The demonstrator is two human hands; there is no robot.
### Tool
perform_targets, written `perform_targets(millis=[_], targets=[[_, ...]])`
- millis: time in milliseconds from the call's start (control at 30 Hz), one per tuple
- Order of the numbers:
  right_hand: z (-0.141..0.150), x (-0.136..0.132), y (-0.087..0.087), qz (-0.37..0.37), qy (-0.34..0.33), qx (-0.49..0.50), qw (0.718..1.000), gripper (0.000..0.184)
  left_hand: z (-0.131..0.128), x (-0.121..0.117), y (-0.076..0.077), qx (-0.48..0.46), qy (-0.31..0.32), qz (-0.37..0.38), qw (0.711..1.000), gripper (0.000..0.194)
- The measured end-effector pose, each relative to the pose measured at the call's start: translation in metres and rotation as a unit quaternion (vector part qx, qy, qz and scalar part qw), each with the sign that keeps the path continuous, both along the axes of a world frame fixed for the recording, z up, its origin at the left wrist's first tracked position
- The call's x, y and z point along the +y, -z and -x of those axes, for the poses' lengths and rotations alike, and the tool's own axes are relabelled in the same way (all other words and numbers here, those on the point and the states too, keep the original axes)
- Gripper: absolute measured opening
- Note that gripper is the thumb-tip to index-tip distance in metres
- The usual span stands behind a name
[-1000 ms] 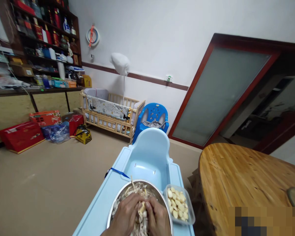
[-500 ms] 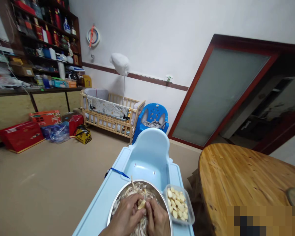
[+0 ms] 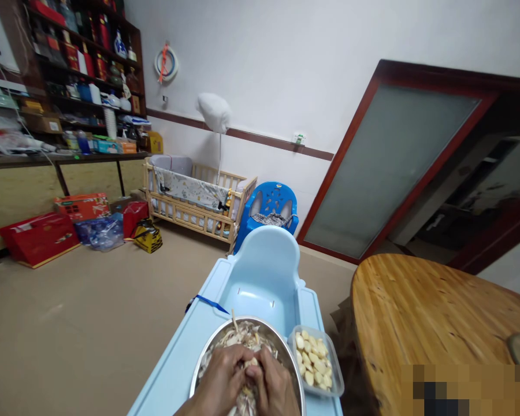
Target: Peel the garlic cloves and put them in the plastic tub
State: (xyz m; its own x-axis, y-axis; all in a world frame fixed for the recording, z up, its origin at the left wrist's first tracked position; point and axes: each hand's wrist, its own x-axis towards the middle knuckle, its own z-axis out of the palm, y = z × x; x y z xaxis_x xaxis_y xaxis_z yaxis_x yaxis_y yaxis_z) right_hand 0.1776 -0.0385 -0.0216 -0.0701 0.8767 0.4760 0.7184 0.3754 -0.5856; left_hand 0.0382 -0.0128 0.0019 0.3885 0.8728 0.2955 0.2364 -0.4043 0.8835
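Both my hands meet over a round metal bowl (image 3: pixel 198 362) filled with papery garlic skins (image 3: pixel 248 333). My left hand (image 3: pixel 222 374) and my right hand (image 3: pixel 274 378) pinch a pale garlic clove (image 3: pixel 252 362) between their fingertips; the fingers cover most of it. Close by my right hand, a clear plastic container (image 3: pixel 338 378) holds several peeled cloves (image 3: pixel 314 359). Bowl and container both rest on the tray of a light blue child's high chair (image 3: pixel 173 352).
A wooden table (image 3: pixel 416 306) with a rounded edge stands at the right. Beyond the high chair are a blue child's seat (image 3: pixel 272 196) and a wooden crib (image 3: pixel 190 222). Bags and boxes, among them a red bag (image 3: pixel 41 237), lie on the floor at left below a cluttered counter (image 3: pixel 26 163).
My right hand's fingers have curled further over the clove and closer to my left hand, so less of the clove shows. Bowl and container stay in place.
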Motion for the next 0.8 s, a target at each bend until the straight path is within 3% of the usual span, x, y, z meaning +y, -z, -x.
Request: perform_targets(millis=[167,367,500,800], targets=[[0.0,0.002,-0.003,0.012,0.005,0.039,0.999,0.033,-0.002,0.001,0.003,-0.036,0.002,0.022,0.999,0.021],[-0.005,0.0,-0.022,0.101,-0.001,0.117,0.988,0.033,-0.001,0.002,-0.001,-0.031,-0.002,0.038,0.999,0.021],[-0.007,0.001,-0.025,0.154,0.017,0.188,0.97,0.034,0.0,0.003,-0.003,-0.032,0.021,0.019,0.999,0.02],[-0.006,0.002,-0.028,0.15,0.037,0.189,0.97,0.005,-0.002,0.002,-0.003,0.015,-0.048,0.031,0.998,0.017]])
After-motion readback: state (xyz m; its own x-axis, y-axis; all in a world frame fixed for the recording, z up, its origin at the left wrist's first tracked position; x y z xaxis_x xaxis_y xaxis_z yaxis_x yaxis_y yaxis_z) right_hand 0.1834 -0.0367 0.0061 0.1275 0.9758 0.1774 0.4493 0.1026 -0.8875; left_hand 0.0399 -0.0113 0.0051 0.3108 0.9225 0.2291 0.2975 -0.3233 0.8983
